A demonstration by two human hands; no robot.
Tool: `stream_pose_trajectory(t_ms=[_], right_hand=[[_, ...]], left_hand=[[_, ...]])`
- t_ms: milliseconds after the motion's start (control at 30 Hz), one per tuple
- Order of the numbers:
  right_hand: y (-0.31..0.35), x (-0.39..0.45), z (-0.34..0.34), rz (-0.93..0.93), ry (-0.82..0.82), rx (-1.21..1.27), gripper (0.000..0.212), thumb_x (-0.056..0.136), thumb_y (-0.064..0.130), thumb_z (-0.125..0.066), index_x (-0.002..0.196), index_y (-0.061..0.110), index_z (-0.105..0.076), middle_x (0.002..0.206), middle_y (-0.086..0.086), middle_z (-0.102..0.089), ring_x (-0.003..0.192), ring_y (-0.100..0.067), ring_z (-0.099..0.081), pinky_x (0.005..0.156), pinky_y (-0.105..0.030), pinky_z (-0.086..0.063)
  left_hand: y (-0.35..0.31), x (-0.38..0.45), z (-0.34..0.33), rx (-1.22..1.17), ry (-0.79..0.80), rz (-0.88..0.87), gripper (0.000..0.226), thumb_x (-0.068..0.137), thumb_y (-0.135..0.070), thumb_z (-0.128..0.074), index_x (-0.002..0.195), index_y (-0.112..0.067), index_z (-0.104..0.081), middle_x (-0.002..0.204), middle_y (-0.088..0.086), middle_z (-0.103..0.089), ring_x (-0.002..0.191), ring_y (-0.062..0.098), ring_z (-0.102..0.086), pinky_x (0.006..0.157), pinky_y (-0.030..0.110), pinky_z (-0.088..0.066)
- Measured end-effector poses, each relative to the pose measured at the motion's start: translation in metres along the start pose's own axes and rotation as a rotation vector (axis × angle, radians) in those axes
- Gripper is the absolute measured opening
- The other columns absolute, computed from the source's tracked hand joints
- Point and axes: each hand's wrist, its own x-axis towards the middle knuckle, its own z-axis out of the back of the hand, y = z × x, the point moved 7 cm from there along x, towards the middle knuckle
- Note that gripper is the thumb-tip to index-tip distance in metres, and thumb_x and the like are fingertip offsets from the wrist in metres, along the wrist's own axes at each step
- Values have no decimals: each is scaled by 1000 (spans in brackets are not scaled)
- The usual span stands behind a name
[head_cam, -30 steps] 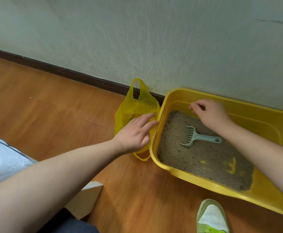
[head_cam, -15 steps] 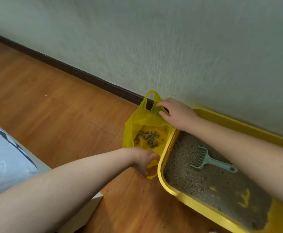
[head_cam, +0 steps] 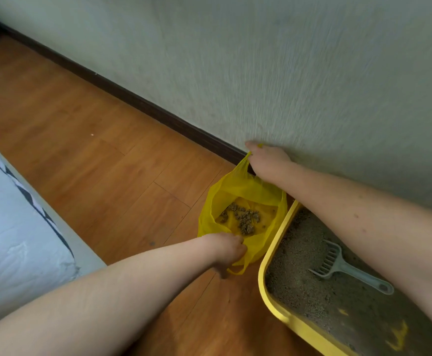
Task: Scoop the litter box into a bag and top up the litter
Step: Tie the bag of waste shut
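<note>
A yellow plastic bag (head_cam: 238, 194) stands open on the wooden floor beside the wall, with brown litter clumps (head_cam: 243, 218) at its bottom. My right hand (head_cam: 266, 159) pinches the bag's far handle and pulls it up against the wall. My left hand (head_cam: 229, 249) grips the bag's near handle, low over the floor. To the right sits the yellow litter box (head_cam: 274, 301), holding grey litter (head_cam: 312, 286). A pale green slotted scoop (head_cam: 348, 269) lies on that litter, touched by neither hand.
A dark baseboard (head_cam: 138, 101) runs along the pale wall (head_cam: 286, 60). A light blue cushion with a dark pattern (head_cam: 12, 222) fills the left edge. Bare wooden floor (head_cam: 81, 150) stretches left of the bag.
My right hand left the litter box, took the bag's far handle and lifted it toward the wall. My left hand shifted from the bag's side to its near handle. The bag's mouth opened wider.
</note>
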Motion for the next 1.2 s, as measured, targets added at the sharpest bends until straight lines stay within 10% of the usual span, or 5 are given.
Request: stream_pose_trajectory(t_ms=[167,533,667,833,1200], right_hand=[[-2,-14,-2,35,-33,15,32,94,13,-46,124,3,-52,115,-14,-55,93,-30,-55,72,-39,-45],[-9,-67,19,-11,-123,772,30,96,22,-55,126,18,-60,103,-2,-71,88,-14,-64,74,-26,-44],[-12,-88,19,-88,80,474,33,97,24,-55,128,14,-58,117,-8,-65,100,-24,-63,86,-33,-50],[0,-123,48,-108,120,506,22,97,30,-54,105,16,-68,99,-3,-68,85,-18,-62,70,-31,-47],[15,-218,226,-361,-83,851,25,96,32,-53,107,17,-69,104,-2,-69,98,-22,-62,76,-25,-40]], left_hand=[[14,3,-1,131,-109,26,71,81,-34,-76,138,-8,-42,141,16,-36,127,34,-38,107,44,-36],[40,-32,54,-3,-392,85,29,82,-38,-71,104,-19,-68,132,9,-40,109,26,-48,79,40,-50],[60,-48,61,13,-220,267,34,87,-39,-67,116,-22,-64,117,5,-49,105,26,-52,70,36,-49],[50,-99,73,-176,-186,433,14,92,-18,-56,79,-17,-52,71,-1,-49,69,24,-52,57,34,-46],[29,-280,181,-868,-503,580,28,90,-44,-61,98,-19,-52,91,-3,-61,86,22,-60,66,31,-45]])
